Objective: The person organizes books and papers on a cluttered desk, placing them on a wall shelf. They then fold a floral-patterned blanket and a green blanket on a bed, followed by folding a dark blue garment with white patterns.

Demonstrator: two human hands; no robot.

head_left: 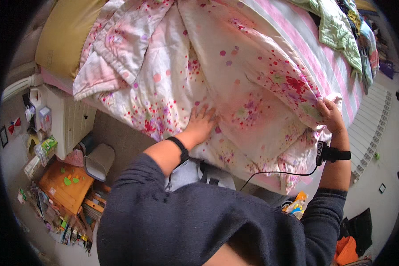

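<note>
A white and pink floral quilt (244, 102) lies rumpled across the bed, its upper left part folded back in loose layers. My left hand (202, 123) rests on it with fingers spread, pressing the cloth near the bed's front edge. At the right side, my right hand (330, 116) is closed on the quilt's edge, thumb and fingers pinching a fold. A pink and grey striped sheet (306, 37) shows beyond the quilt. On my right wrist a strap holds a small black device (322, 153), from which a dark cable runs left across the quilt.
A yellowish pillow or cushion (68, 37) sits at the bed's upper left. Clothes (339, 40) lie piled at the far right. Left of the bed stand a white cabinet (71, 119), a grey bin (99, 162) and a small orange table (66, 186). A white slatted radiator (372, 128) is at right.
</note>
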